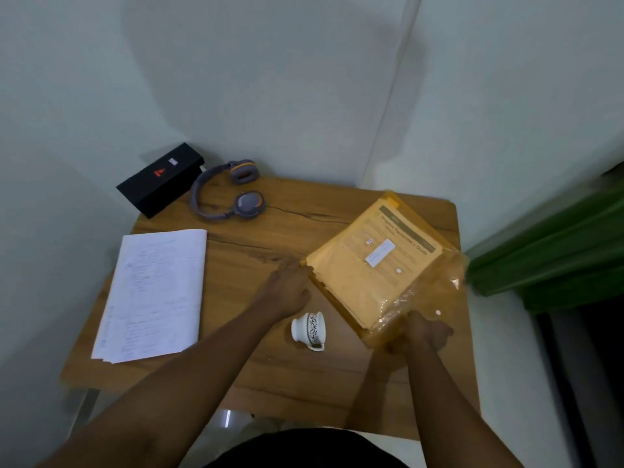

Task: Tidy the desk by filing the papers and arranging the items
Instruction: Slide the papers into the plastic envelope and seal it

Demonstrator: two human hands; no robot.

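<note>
A translucent orange plastic folder (381, 265) with papers inside lies at an angle on the right half of the wooden desk (270, 238). My left hand (287, 288) touches the folder's left corner, fingers hidden behind the hand. My right hand (425, 332) grips the folder's crinkled flap at its near right corner. A stack of white written pages (155, 292) lies on the desk's left side. A white patterned cup (309, 331) lies tipped on its side between my arms.
Grey and orange headphones (226, 190) and a black box (158, 179) sit at the desk's far left corner against the pale wall. A green curtain (553, 244) hangs to the right of the desk.
</note>
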